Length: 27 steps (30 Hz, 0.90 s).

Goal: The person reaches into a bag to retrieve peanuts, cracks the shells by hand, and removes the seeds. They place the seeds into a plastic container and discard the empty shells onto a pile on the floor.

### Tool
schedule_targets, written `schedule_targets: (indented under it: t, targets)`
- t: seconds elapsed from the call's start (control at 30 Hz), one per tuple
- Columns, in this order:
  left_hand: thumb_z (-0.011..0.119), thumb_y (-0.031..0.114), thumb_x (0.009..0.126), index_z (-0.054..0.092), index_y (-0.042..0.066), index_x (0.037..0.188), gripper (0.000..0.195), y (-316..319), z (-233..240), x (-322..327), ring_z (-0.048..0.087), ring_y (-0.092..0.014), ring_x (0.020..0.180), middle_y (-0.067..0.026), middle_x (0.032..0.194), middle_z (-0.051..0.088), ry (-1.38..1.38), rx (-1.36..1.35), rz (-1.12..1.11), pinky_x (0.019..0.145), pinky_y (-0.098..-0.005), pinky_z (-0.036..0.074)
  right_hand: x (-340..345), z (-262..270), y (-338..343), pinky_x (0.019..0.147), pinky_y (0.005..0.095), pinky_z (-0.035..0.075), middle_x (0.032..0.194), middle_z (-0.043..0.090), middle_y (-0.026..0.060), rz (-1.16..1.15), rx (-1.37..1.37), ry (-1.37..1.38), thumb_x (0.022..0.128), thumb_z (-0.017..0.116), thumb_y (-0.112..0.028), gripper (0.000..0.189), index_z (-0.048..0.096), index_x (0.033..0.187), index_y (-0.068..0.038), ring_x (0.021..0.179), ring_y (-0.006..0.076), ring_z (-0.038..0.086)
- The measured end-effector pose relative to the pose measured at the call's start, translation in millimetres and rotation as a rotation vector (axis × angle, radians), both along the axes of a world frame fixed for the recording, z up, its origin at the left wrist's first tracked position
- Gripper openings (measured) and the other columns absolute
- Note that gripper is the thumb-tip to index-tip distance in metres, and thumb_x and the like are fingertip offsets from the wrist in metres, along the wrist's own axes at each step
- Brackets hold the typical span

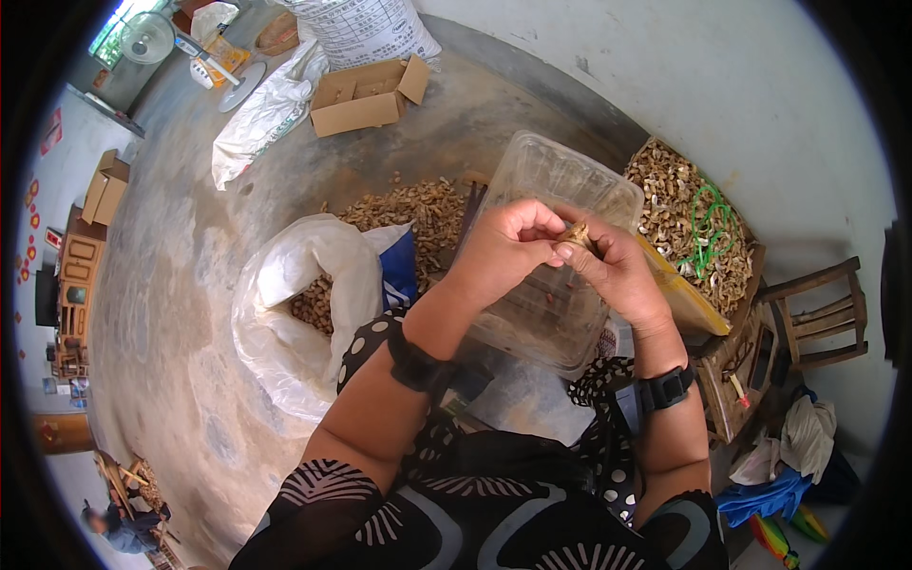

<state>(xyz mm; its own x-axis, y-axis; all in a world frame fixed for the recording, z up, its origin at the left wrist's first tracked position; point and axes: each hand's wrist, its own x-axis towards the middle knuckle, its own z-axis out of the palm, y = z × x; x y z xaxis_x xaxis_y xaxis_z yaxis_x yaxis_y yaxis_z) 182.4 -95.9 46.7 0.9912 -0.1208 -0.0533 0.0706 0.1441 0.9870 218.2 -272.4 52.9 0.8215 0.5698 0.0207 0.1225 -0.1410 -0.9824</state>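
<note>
A peanut in its shell point(576, 234) is held between the fingertips of my left hand point(509, 246) and my right hand point(613, 263). Both hands are above a clear plastic bin point(524, 328), where a few reddish kernels lie on the bottom. To the left stands a white plastic sack point(267, 285) with its mouth rolled down, holding unshelled peanuts point(313, 306). A heap of peanuts point(406, 206) lies on the floor behind it. On the right, a cardboard box point(684, 292) is full of peanut shells point(677, 199), with green plastic string point(705, 231) on top.
An open cardboard box point(356, 117), a flattened white woven sack point(263, 114) and a standing fan point(242, 85) are on the floor farther off. A small wooden chair point(826, 320) stands by the right wall. Another person point(128, 531) sits far away at the lower left.
</note>
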Motion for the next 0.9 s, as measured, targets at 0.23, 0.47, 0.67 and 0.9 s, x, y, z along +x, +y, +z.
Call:
schedule_targets:
  t: [0.23, 0.47, 0.67, 0.9]
  targets:
    - [0.061, 0.001, 0.085, 0.060, 0.001, 0.099, 0.015, 3, -3, -1, 0.063, -0.010, 0.081, -0.0047, 0.091, 0.066, -0.027, 0.027, -0.039, 0.072, -0.0235, 0.051, -3, 5, 4, 0.080, 0.0261, 0.047, 0.099, 0.064, 0.0026, 0.049, 0.016, 0.040, 0.089, 0.063, -0.013, 0.032, 0.059, 0.118, -0.001, 0.088, 0.0088, 0.056]
    - [0.061, 0.007, 0.087, 0.061, 0.000, 0.111, 0.025, -2, 0, -2, 0.061, -0.010, 0.080, -0.0043, 0.094, 0.064, -0.186, 0.192, -0.007, 0.073, -0.0235, 0.050, 1, 2, 1, 0.079, 0.0276, 0.048, 0.094, 0.066, 0.0028, 0.049, -0.124, -0.161, 0.089, 0.063, -0.011, 0.025, 0.061, 0.112, -0.002, 0.086, 0.0092, 0.057]
    - [0.065, 0.012, 0.087, 0.062, 0.000, 0.108, 0.024, -2, -5, 1, 0.062, -0.010, 0.081, -0.0052, 0.094, 0.065, -0.077, -0.021, 0.066, 0.072, -0.0236, 0.051, -7, 5, 14, 0.075, 0.0258, 0.048, 0.092, 0.066, 0.0008, -0.074, -0.062, -0.117, 0.085, 0.067, -0.010, 0.024, 0.064, 0.107, -0.003, 0.083, 0.0077, 0.057]
    - [0.064, 0.013, 0.089, 0.062, 0.000, 0.103, 0.019, 2, -5, 1, 0.064, -0.013, 0.080, -0.0066, 0.092, 0.065, -0.001, -0.154, 0.039, 0.072, -0.0261, 0.054, 2, -11, 8, 0.074, 0.0235, 0.048, 0.086, 0.065, -0.0030, -0.125, 0.088, -0.065, 0.083, 0.068, -0.005, 0.015, 0.067, 0.098, -0.006, 0.080, 0.0056, 0.056]
